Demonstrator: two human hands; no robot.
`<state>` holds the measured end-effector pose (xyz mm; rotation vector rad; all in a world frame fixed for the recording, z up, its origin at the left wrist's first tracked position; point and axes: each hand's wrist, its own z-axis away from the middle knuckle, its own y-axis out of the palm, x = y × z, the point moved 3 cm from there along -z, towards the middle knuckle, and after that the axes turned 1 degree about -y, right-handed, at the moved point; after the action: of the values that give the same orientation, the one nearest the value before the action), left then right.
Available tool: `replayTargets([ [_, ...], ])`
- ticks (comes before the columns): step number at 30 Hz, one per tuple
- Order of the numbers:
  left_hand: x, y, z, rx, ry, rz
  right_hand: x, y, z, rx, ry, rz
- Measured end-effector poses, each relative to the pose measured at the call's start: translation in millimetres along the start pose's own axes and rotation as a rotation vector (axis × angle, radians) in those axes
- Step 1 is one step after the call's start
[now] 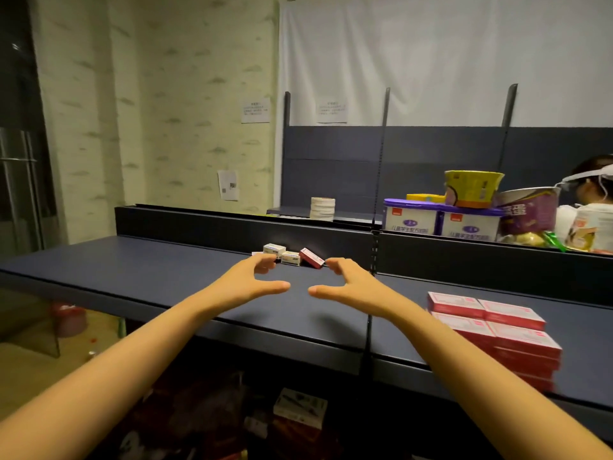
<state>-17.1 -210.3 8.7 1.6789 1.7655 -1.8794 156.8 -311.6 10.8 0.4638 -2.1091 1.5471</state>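
Observation:
Both my arms reach out over a dark blue shelf point(159, 267). My left hand point(255, 277) and my right hand point(345, 280) hover above the shelf, fingers spread and lightly curved, thumbs pointing toward each other, holding nothing. Just beyond the fingertips, against the shelf's back wall, lie two small white boxes point(274, 250) point(291, 258) and a small red box point(311, 257) tipped at an angle. My left fingertips are close to the nearer white box; I cannot tell if they touch it.
Stacked red boxes point(494, 323) sit on the shelf at the right. Behind the back wall are purple-lidded tins point(411, 217), a yellow bowl point(472, 187), a stack of white discs point(322, 208) and a person with a headset point(593, 190). Boxes lie below the shelf point(300, 408).

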Motion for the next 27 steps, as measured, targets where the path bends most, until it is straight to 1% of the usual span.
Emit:
replayTargets([
  [4, 21, -10, -30, -0.01, -0.003, 0.004, 1, 19, -36, 0.004, 0.001, -0.025],
  [8, 32, -17, -63, -0.004, 0.038, 0.006, -3, 23, -74, -0.025, 0.024, 0.006],
  [13, 52, -22, -97, -0.001, 0.064, 0.038, -12, 29, -117, -0.014, 0.06, -0.001],
  [21, 92, -38, -146, 0.053, 0.09, 0.035, -27, 34, -160, -0.081, 0.141, 0.005],
  [27, 118, -50, -194, 0.146, 0.173, 0.012, -43, 41, -186, -0.11, 0.259, 0.034],
])
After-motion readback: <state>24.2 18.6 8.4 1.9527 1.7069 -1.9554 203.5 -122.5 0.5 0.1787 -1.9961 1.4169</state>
